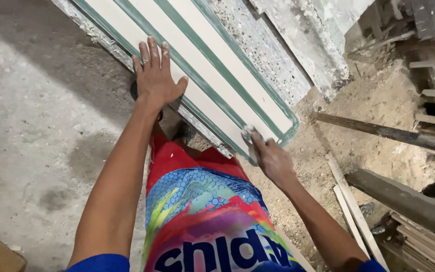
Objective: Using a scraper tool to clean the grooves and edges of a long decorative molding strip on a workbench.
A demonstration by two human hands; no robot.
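Head view is looking straight down at a big white panel point(212, 75) with green strips, leaning across the concrete floor point(36, 131) and running from far left toward the near right. Sandy dirt and stacked wood scraps point(429, 226) are sitting over on the right. Left hand point(154, 75) is lying flat on the panel's left side, fingers spread, gripping nothing. Right hand point(270, 158) is pinching a small greyish pad point(250, 133), looks like sandpaper, and pressing it against the panel's near right corner. Colourful shorts point(202, 216) are showing below.
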